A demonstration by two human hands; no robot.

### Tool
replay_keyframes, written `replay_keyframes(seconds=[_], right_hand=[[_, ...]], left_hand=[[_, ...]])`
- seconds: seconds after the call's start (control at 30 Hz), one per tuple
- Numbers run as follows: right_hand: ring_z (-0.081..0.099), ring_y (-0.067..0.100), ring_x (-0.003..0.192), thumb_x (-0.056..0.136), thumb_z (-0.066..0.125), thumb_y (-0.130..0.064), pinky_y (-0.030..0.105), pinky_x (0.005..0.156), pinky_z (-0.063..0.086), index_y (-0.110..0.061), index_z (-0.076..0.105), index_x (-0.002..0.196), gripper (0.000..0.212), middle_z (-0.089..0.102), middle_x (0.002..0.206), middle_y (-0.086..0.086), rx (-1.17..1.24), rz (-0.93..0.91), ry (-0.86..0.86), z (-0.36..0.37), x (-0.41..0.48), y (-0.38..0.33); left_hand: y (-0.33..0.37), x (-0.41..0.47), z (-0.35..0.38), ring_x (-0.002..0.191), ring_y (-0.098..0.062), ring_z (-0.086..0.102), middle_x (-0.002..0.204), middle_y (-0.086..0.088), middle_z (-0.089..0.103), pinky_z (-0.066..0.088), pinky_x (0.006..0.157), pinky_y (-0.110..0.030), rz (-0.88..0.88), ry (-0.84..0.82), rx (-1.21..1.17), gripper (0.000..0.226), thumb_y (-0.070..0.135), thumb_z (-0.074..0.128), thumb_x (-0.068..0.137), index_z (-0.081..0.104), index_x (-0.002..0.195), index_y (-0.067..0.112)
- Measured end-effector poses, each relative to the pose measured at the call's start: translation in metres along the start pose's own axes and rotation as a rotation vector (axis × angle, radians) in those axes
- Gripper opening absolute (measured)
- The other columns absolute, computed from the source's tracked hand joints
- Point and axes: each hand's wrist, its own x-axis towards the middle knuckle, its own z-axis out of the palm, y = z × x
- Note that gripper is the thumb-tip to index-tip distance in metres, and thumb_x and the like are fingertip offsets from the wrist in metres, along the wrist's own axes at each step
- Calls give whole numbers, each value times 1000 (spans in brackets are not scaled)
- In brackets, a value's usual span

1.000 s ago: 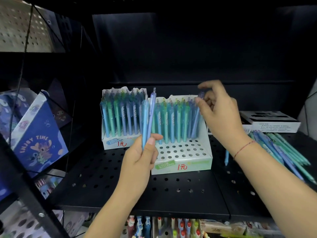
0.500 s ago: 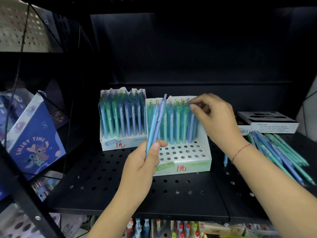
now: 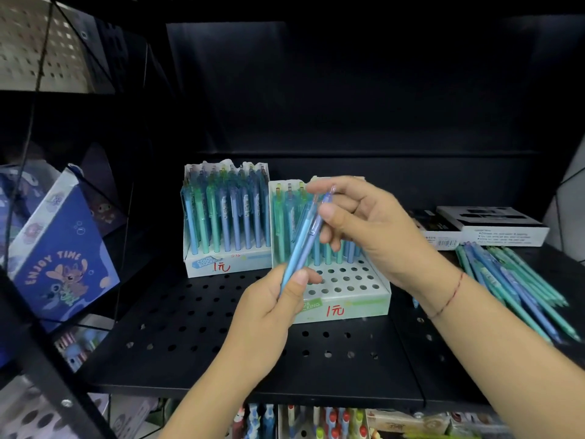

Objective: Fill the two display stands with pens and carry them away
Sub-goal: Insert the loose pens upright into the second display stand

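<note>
Two white display stands sit on the black perforated shelf [image 3: 196, 331]. The left stand [image 3: 202, 264] is packed with blue and green pens. The right stand [image 3: 345, 299] has pens in its back rows and several bare holes in front. My left hand [image 3: 269, 305] grips the lower ends of two blue pens [image 3: 302, 245] slanting up to the right. My right hand [image 3: 367, 223] pinches the upper end of one of them, just in front of the right stand. Loose pens [image 3: 512, 286] lie in a pile on the shelf at the right.
A blue "Enjoy Time" box [image 3: 60, 258] leans in the wire rack at the left. White and black boxes [image 3: 487, 229] rest at the back right. More stationery fills the shelf below [image 3: 316, 423]. A dark back wall closes off the shelf.
My right hand left the stand's back row and came across to the pens in my left hand, closing on the top of one. My left hand tilted the pens further right.
</note>
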Motion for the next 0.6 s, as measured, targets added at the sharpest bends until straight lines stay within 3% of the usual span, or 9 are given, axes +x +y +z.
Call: replay_keyframes(seconds=[0.1,0.17,0.3,0.43,0.6], right_hand=[[58,10,62,90,56,-7,21,59,50,-9,62,110,20,67,76,6,50,-3,86,-6,1,2],[57,10,62,92,54,-7,19,59,50,-11,62,105,16,68,77,4,36,-47,249,-17,2,0],[58,6,65,96,54,-11,19,60,49,-19,61,108,16,67,81,4,-253,-114,569,-46,2,1],[62,12,75,94,57,-17,24,66,51,-21,59,113,20,67,87,5,-563,-94,563,-51,3,14],[54,8,69,93,58,-18,13,62,45,-21,60,115,22,62,82,2,-722,-113,539,-47,5,21]], left_hand=[[1,0,0,53,-8,34,55,8,35,34,54,-15,9,1,36,35,53,40,86,68,94,34],[0,1,0,52,-8,32,55,8,33,33,51,-17,24,38,35,33,51,39,87,67,96,35],[-1,1,-2,49,-7,28,54,9,30,28,48,-17,37,122,11,36,50,36,89,63,89,25],[0,1,-2,49,-9,24,56,4,29,24,45,-17,43,124,-37,47,49,33,89,48,83,5],[1,0,-3,51,-11,24,60,-1,31,24,46,-20,58,124,-56,40,42,30,94,44,84,5]])
